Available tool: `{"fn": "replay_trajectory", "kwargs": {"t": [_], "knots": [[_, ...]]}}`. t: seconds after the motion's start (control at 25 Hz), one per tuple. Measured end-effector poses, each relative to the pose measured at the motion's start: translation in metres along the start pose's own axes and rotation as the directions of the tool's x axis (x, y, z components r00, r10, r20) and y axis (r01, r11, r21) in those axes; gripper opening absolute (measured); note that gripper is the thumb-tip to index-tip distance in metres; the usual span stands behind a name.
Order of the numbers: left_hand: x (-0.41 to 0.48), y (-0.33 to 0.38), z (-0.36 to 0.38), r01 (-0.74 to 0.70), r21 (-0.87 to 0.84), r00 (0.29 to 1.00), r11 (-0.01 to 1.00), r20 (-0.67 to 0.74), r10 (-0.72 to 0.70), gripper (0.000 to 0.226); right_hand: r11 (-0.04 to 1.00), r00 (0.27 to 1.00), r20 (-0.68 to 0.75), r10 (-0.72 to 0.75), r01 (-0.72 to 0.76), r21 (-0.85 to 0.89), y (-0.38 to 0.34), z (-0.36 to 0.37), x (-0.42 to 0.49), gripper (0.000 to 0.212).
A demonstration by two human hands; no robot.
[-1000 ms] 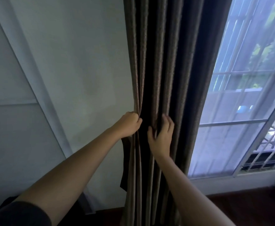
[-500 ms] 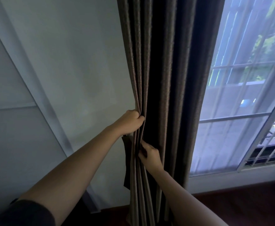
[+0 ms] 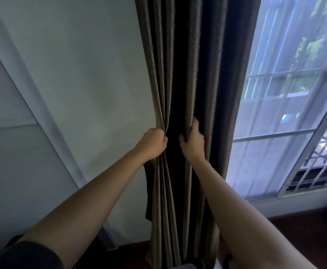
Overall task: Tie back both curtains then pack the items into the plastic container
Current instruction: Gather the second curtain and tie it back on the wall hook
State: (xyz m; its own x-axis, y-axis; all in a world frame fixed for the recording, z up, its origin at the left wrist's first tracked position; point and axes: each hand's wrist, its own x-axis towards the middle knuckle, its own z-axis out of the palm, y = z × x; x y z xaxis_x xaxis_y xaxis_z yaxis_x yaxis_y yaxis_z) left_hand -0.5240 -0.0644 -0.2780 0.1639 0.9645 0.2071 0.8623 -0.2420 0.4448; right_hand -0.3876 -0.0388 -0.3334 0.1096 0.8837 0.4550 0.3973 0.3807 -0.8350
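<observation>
Two hands bunch the curtain (image 3: 180,74) for tying: left hand (image 3: 153,141) clenches its edge, right hand (image 3: 193,140) grasps a pleat.

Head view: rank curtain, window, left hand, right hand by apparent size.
1. curtain
2. window, partly cut off by the frame edge
3. left hand and right hand: look about alike, not ranked

The curtain (image 3: 188,74) is heavy brown cloth, matt and faintly textured. At left, the wall (image 3: 71,74) looks smooth and matt. At right, glass panes (image 3: 275,123) sit behind what seems sheer fabric.
</observation>
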Motion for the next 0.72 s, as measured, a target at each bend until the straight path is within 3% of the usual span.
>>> {"fn": "replay_trajectory", "kwargs": {"t": [0.12,0.2,0.4,0.52,0.64,0.72], "knots": [[0.002,0.0,-0.002,0.018,-0.005,0.999,1.0,0.026,-0.018,0.025,0.995,0.95,0.311,0.036,-0.005,-0.099,0.038,0.012,-0.033,0.056],[0.005,0.001,-0.003,0.036,-0.052,0.998,0.998,0.051,-0.033,0.024,0.995,0.929,0.367,0.038,-0.003,-0.096,0.063,0.022,-0.069,0.053],[0.005,0.011,0.004,0.05,-0.206,0.996,0.977,0.081,-0.034,0.033,0.999,0.949,0.314,-0.029,0.041,-0.032,0.067,0.047,-0.085,0.053],[0.008,0.019,0.009,0.018,-0.121,1.0,0.993,-0.016,-0.02,0.047,0.997,0.952,0.305,-0.03,0.051,-0.062,0.064,0.045,-0.092,0.043],[0.011,0.017,0.007,0.021,-0.089,0.998,0.996,-0.051,-0.026,0.038,0.993,0.946,0.32,-0.057,0.087,-0.078,0.055,0.027,-0.094,0.046],[0.012,0.013,0.004,0.039,-0.073,0.999,0.997,-0.025,-0.041,0.031,0.968,0.982,0.032,-0.186,0.188,-0.164,0.042,0.01,-0.078,0.052]]}}
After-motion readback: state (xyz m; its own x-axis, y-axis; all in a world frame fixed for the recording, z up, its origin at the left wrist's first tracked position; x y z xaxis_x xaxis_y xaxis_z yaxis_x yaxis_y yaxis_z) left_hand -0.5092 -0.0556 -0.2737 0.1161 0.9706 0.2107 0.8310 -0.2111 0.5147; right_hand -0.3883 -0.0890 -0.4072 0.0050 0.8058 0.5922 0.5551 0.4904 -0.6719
